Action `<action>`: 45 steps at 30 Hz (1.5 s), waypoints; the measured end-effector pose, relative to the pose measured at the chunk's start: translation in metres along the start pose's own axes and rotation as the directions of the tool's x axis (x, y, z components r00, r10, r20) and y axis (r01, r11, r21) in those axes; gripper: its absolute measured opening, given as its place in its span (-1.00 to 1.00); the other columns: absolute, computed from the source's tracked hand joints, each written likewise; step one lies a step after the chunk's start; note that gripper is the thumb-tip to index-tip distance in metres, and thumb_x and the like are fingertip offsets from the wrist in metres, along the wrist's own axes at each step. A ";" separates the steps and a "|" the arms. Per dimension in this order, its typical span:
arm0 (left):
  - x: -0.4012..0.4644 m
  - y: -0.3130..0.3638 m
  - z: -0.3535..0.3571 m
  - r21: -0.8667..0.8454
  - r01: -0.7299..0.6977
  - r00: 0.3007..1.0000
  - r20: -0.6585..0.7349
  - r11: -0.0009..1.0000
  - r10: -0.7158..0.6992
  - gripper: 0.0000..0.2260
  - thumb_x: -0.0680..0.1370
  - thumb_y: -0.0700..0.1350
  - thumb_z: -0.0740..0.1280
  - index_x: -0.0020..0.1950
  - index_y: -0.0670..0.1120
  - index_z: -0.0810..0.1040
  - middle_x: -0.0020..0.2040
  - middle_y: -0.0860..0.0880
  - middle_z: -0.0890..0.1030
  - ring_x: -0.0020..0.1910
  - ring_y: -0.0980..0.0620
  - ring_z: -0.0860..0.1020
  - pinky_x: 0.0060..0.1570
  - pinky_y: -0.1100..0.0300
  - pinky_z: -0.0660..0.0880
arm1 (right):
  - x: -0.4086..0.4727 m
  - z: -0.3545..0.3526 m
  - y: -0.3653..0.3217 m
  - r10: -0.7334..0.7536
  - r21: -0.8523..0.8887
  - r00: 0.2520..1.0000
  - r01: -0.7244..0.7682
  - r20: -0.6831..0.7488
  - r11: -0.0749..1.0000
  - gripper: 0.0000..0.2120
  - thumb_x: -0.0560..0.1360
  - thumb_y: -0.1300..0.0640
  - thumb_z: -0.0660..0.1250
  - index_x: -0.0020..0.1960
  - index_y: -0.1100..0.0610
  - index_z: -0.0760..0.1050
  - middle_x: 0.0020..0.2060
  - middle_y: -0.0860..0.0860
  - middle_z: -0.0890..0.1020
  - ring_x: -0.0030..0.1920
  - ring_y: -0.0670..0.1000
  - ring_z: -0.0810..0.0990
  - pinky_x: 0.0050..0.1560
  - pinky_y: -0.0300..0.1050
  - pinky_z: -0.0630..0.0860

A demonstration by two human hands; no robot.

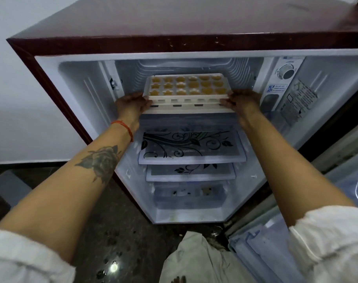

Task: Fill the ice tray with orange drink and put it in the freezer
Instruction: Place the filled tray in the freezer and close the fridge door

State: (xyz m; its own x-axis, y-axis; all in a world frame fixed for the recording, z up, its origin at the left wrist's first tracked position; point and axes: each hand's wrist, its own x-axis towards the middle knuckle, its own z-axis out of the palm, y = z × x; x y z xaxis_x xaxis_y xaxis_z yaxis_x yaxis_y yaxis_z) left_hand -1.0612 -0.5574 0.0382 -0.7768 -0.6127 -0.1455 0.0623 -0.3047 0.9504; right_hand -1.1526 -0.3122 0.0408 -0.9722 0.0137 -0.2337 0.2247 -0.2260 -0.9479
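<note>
A white ice tray (187,99) with several shaped cells of orange drink lies level at the mouth of the freezer compartment (186,68), at the top of the open maroon fridge (133,21). My left hand (131,104) grips the tray's near left corner. My right hand (242,101) grips its near right corner. The tray's far half is inside the compartment; its front edge sits over the freezer's white front ledge (186,110).
Below the freezer are two glass shelves with black floral print (191,147) and a clear crisper drawer (189,196). The thermostat dial (286,72) is on the right inner wall. The open fridge door (317,231) stands at right. A dark speckled floor lies below.
</note>
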 end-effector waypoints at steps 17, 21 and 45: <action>0.006 -0.011 0.009 0.283 -0.053 0.992 -0.091 0.958 0.082 -0.60 0.48 -0.20 0.40 0.27 -0.25 0.39 0.04 -0.10 0.56 0.04 -0.01 0.56 0.11 0.19 0.52 | -0.002 0.010 -0.004 -0.036 -0.160 0.999 0.029 -0.041 0.987 -0.88 0.56 0.35 0.17 -0.04 0.29 0.48 0.13 0.27 0.58 -0.15 0.07 0.61 -0.06 -0.10 0.63; -0.042 -0.029 0.006 0.481 -0.297 0.955 0.177 0.825 0.240 -0.56 0.49 -0.28 0.37 0.31 -0.22 0.30 0.13 -0.18 0.49 0.10 0.09 0.51 0.15 0.15 0.46 | -0.046 -0.005 0.011 -0.118 -0.352 0.983 0.061 -0.141 0.934 -0.80 0.53 0.25 0.26 0.13 0.21 0.53 0.12 0.15 0.61 0.10 0.12 0.60 0.21 0.02 0.52; -0.461 -0.135 0.120 0.125 -0.972 0.146 0.985 0.198 0.096 -0.28 0.51 -0.10 0.34 0.54 0.05 -0.01 0.57 -0.07 -0.15 0.53 -0.16 -0.21 0.45 -0.17 -0.10 | -0.455 -0.372 0.051 -0.714 -0.967 0.660 -0.083 -0.235 0.242 -0.69 0.42 0.30 0.35 0.16 0.30 0.55 0.07 0.27 0.60 0.11 0.31 0.54 0.21 0.04 0.35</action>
State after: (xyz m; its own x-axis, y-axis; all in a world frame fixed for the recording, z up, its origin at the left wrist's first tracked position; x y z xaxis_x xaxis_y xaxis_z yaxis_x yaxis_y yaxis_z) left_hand -0.7864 -0.1466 0.0096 -0.7244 0.5995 0.3405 0.6894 0.6262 0.3642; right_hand -0.6739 0.0323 0.0178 -0.7863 0.3993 0.4715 0.1985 0.8859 -0.4192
